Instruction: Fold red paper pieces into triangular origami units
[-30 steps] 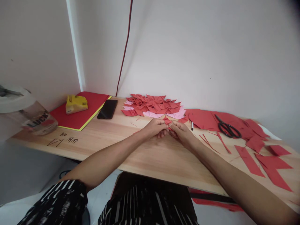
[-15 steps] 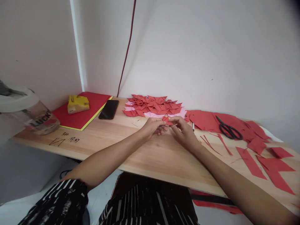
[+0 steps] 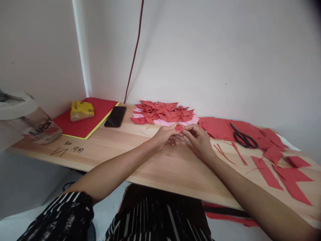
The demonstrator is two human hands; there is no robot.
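Paper (image 3: 179,127), small, red and creased, is sitting between the two hands on the person's side of the folded pile (image 3: 168,112). The left hand (image 3: 167,135) is pinching one side, the right hand (image 3: 200,138) the other, neither being nearer; its long axis is seemingly being hidden.

Quantities present are one left hand (image 3: 167,136), one right hand (image 3: 200,140), one pinched red paper piece (image 3: 179,127), one phone (image 3: 115,116), one pair of scissors (image 3: 237,133), one clear bottle (image 3: 42,130), one yellow packet (image 3: 82,111), one cord (image 3: 138,35), and one pile of folded papers (image 3: 163,112), individually uncountable through overlap.
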